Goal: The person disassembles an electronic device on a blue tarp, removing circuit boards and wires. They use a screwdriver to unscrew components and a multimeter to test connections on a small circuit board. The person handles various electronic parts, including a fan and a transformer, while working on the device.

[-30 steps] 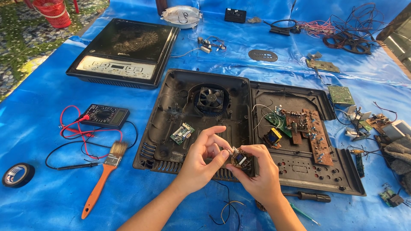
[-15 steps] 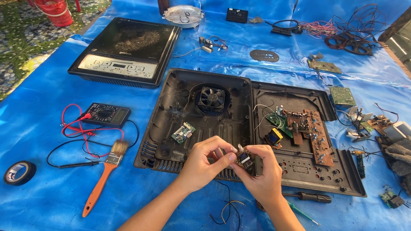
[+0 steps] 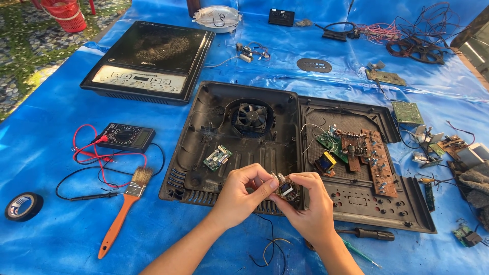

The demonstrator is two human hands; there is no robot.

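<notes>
Both hands meet over the front edge of an opened black cooker shell (image 3: pixel 285 153). My left hand (image 3: pixel 239 196) and my right hand (image 3: pixel 310 206) pinch a small circuit board (image 3: pixel 286 188) between their fingertips, held above the shell's front rim. Inside the shell sit a cooling fan (image 3: pixel 252 115), a small green board (image 3: pixel 217 157), and a brown main board (image 3: pixel 372 158) with a yellow transformer (image 3: pixel 324 163). Dark wires (image 3: pixel 270 244) hang down between my forearms.
An intact black induction cooker (image 3: pixel 147 61) lies at the back left. A multimeter (image 3: pixel 125 136) with red and black leads, a paintbrush (image 3: pixel 122 209) and a tape roll (image 3: pixel 23 206) lie at the left. Screwdrivers (image 3: pixel 367 234) lie by my right wrist. Loose boards and wires (image 3: pixel 433 147) crowd the right.
Both hands have kept hold of the small board and shifted slightly, turning it between the fingertips. Nothing else on the sheet has moved.
</notes>
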